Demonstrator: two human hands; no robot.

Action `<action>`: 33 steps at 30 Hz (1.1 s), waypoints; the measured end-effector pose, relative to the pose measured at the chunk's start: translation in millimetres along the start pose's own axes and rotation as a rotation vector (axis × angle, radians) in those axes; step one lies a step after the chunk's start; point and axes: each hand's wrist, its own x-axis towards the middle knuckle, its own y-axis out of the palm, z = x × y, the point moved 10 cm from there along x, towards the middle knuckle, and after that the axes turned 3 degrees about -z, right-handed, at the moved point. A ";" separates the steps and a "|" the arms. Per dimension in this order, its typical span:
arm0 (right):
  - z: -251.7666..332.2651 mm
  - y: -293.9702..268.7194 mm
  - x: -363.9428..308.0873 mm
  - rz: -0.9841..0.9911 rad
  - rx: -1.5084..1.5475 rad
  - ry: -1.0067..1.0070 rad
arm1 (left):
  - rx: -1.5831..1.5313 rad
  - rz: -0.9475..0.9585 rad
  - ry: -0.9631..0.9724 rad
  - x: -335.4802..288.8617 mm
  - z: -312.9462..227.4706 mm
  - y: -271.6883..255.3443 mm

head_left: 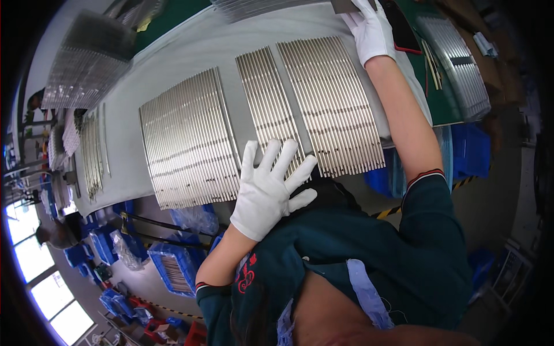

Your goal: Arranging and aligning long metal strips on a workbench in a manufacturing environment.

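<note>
Three groups of thin, shiny metal tubes lie side by side on a pale cloth: a wide left group (187, 135), a narrow middle group (266, 92) and a wide right group (329, 98). My left hand (265, 193), in a white glove, rests with fingers spread over the near ends of the middle group; its edge is by the left group. At the far right, my gloved right hand (372, 34) grips a flat grey-brown piece (341, 6) at the picture's top edge, where its fingertips are partly cut off.
More tubes lie at the table's left end (92, 153). Stacked clear plastic trays (86, 75) stand at the far left, another tray (456, 63) at the right. A dark, red-edged object (404, 29) sits beside my right hand. Blue bins (173, 265) stand below the table.
</note>
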 end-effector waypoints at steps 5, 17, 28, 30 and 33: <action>6.0 3.8 -3.8 0.032 0.022 -0.002 | 0.125 0.023 -0.076 -24.0 20.7 -12.2; -10.3 -7.3 5.2 -0.025 0.076 0.029 | 0.018 -0.022 0.069 29.5 -21.9 5.8; -10.0 -11.8 6.7 -0.032 0.078 0.028 | 0.185 0.025 -0.055 8.6 5.8 -16.8; -4.3 -5.0 5.3 0.027 0.046 -0.008 | 0.144 0.020 -0.040 8.7 2.0 -15.5; -9.9 -5.7 11.1 0.053 0.029 -0.010 | 0.066 0.012 0.007 17.4 -8.7 -10.5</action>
